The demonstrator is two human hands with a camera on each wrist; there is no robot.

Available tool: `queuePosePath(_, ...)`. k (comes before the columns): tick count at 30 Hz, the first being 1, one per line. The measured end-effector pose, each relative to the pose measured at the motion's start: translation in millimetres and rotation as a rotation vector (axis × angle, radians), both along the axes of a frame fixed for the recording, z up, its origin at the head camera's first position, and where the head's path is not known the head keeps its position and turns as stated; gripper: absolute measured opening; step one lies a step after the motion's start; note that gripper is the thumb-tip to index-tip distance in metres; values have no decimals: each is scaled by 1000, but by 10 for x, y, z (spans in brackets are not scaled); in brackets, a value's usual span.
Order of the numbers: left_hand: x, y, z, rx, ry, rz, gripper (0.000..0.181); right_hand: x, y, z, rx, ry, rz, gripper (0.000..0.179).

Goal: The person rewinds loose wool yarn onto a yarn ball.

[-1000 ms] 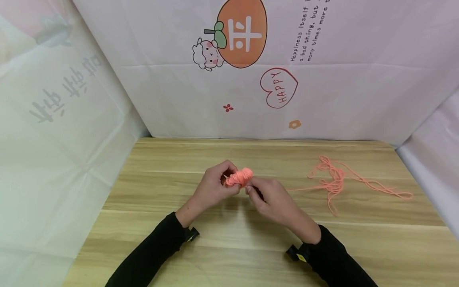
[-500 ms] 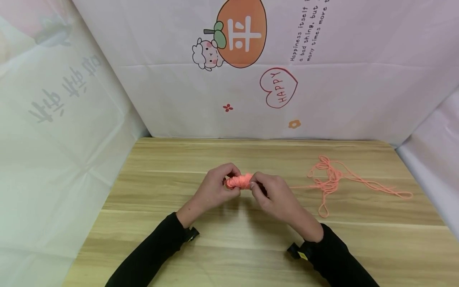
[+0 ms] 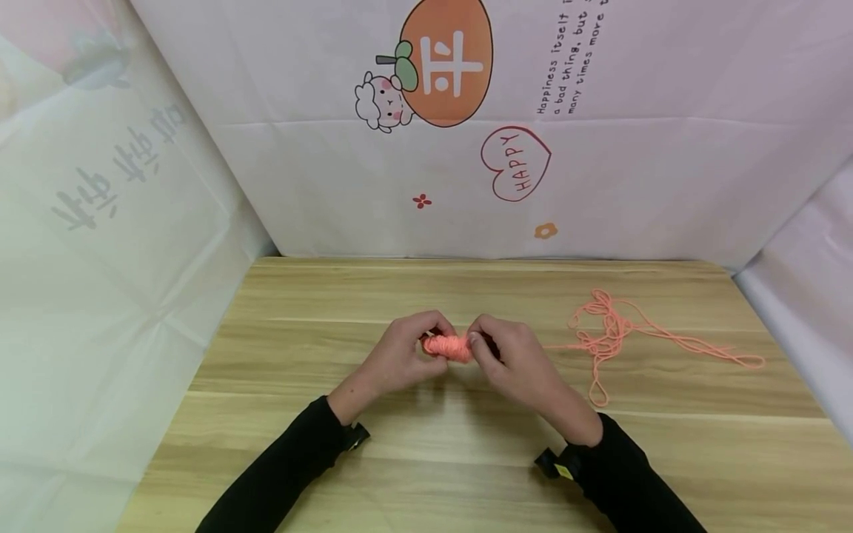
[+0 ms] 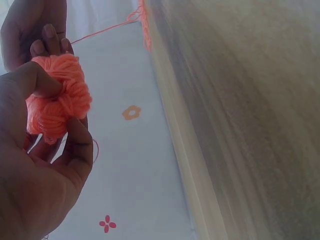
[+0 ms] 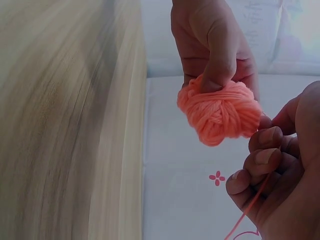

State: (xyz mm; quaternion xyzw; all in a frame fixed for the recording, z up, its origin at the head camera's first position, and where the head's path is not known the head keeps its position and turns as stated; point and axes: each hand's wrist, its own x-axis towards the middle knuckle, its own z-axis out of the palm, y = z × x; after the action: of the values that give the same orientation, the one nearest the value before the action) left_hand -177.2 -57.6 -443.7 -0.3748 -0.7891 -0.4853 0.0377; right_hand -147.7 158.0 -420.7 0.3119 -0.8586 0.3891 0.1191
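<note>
A small ball of coral-orange yarn [image 3: 448, 347] is held above the table between both hands. My left hand [image 3: 397, 352] grips it, thumb and fingers on opposite sides, as the left wrist view shows with the yarn ball [image 4: 60, 100] in its grasp. At the ball's right end, my right hand [image 3: 512, 363] has its fingers curled and pinches the yarn strand [image 5: 253, 202], which runs down across the palm in the right wrist view. From that hand the strand leads right to a loose tangle of the same yarn [image 3: 606, 342] lying on the tabletop.
The wood-grain table [image 3: 300, 474] ends at a white printed cloth [image 3: 320, 185] hanging behind it. More white cloth [image 3: 120, 296] hangs along the left side, and another sheet stands at the right. A long yarn loop [image 3: 726, 355] stretches toward the table's right edge.
The right hand has moved slightly up and right around the ball's end. The ball has turned to lie more level. Part of the tangle has shifted left, its lower end now a loop.
</note>
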Motion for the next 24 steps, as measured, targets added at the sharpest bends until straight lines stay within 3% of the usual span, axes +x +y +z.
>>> queuePosePath(9, 122, 6, 236, 64, -21, -106, 32, -30, 29, -25, -1, 2, -6, 22)
queuePosePath(24, 109, -17, 223, 222, -191, -279, 31, -36, 19, -40, 8, -17, 18, 21)
